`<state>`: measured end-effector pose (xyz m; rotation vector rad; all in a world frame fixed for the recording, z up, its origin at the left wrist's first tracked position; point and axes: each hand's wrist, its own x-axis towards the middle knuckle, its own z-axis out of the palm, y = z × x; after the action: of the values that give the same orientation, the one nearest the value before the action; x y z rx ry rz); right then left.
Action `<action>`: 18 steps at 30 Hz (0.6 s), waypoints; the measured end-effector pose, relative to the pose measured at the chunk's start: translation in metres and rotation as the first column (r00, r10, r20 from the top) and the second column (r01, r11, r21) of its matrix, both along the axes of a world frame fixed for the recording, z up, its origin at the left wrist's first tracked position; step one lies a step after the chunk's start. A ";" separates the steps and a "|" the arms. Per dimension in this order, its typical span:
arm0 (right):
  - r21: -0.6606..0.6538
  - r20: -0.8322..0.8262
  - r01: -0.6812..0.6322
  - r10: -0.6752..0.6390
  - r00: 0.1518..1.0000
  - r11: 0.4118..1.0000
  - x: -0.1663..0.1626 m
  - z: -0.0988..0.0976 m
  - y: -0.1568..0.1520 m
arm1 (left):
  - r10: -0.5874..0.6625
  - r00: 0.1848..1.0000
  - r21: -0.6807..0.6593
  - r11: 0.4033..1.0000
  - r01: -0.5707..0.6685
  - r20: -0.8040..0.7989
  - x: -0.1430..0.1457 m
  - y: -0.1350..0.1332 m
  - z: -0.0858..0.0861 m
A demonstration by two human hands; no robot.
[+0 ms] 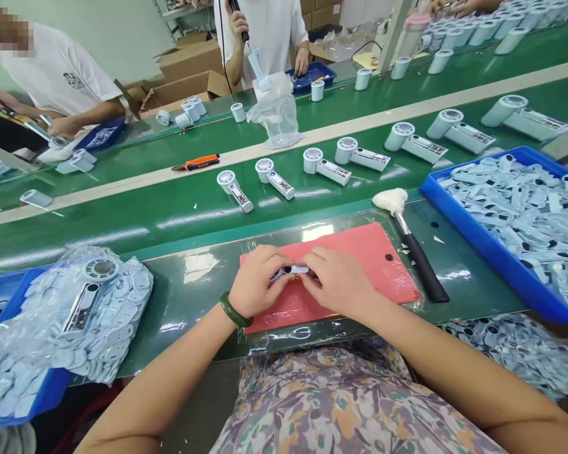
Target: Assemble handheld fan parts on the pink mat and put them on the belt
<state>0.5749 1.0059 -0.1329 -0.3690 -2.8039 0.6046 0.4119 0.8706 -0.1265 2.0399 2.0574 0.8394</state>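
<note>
Both my left hand (259, 282) and my right hand (337, 280) are closed on one small light-blue plastic part (297, 269) with a dark oval spot. My fingers cover most of it, so its full shape is hidden. The hands meet over a red mat (360, 252) on the green bench top. To the right of the mat lies a hammer (419, 252) with a black handle and a white wrapped head. A light-blue handheld fan body (82, 302) rests on a bag of plastic parts at the left.
A blue tray (483, 230) of small light-blue parts stands at the right. Several fan bodies (329, 167) line the green belt beyond the bench, near orange-handled pliers (203, 162). Across the belt, co-workers in white shirts (269, 31) handle parts.
</note>
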 end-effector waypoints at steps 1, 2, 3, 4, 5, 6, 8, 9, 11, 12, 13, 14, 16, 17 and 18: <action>-0.019 -0.008 0.000 0.000 1.000 1.000 0.000 -0.002 0.001 | 0.005 1.000 0.002 1.000 -0.005 0.016 0.001 0.000 -0.001; -0.053 -0.029 0.002 -0.004 1.000 0.999 0.001 -0.003 0.003 | 0.013 1.000 0.003 1.000 -0.013 0.027 0.002 0.000 -0.002; -0.113 -0.053 0.006 -0.012 0.999 0.994 0.002 -0.006 0.005 | 0.021 0.999 0.001 1.000 -0.021 0.032 0.002 0.001 -0.003; -0.199 -0.071 0.012 -0.027 0.997 0.980 0.002 -0.008 0.008 | 0.028 0.999 -0.002 1.000 -0.028 0.030 0.003 0.001 -0.004; -0.297 -0.080 0.022 -0.047 0.996 0.955 0.003 -0.012 0.009 | 0.034 0.999 -0.003 0.999 -0.034 0.023 0.004 0.000 -0.004; -0.390 -0.078 0.029 -0.065 0.995 0.921 0.003 -0.015 0.011 | 0.038 0.999 -0.001 0.999 -0.038 0.014 0.005 0.000 -0.004; -0.499 -0.061 0.030 -0.070 0.996 0.866 0.006 -0.021 0.011 | 0.025 1.000 0.016 1.000 -0.024 -0.007 0.007 -0.004 -0.001; -0.504 -0.054 0.020 -0.055 0.997 0.864 0.007 -0.023 0.010 | 0.012 1.000 0.030 0.999 -0.011 -0.024 0.009 -0.007 0.000; -0.442 -0.043 -0.028 0.009 0.999 0.897 0.013 -0.024 0.007 | -0.005 0.997 0.036 0.999 0.008 -0.075 0.014 -0.015 0.003; -0.404 -0.032 -0.058 0.049 0.998 0.913 0.016 -0.024 0.004 | -0.006 0.995 0.024 1.000 0.008 -0.101 0.018 -0.018 0.003; -0.370 -0.020 -0.086 0.085 0.996 0.925 0.018 -0.023 0.001 | 0.001 0.992 0.004 1.000 -0.001 -0.123 0.022 -0.022 0.003; -0.340 -0.011 -0.109 0.111 0.994 0.934 0.021 -0.023 -0.002 | 0.016 0.990 -0.021 1.000 -0.019 -0.137 0.026 -0.025 0.002; -0.288 -0.014 -0.116 0.117 0.993 0.951 0.023 -0.025 -0.007 | 0.063 0.987 -0.059 0.996 -0.072 -0.145 0.033 -0.029 -0.001; -0.263 -0.022 -0.103 0.101 0.995 0.959 0.023 -0.026 -0.010 | 0.089 0.985 -0.069 0.993 -0.100 -0.147 0.036 -0.029 -0.003; -0.237 -0.030 -0.089 0.085 0.996 0.967 0.023 -0.028 -0.011 | 0.112 0.982 -0.075 0.989 -0.124 -0.152 0.038 -0.029 -0.006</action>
<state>0.5979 0.9946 -0.1612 -0.2829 -2.7455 0.9639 0.4502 0.8411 -0.1321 2.0074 2.2697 0.6233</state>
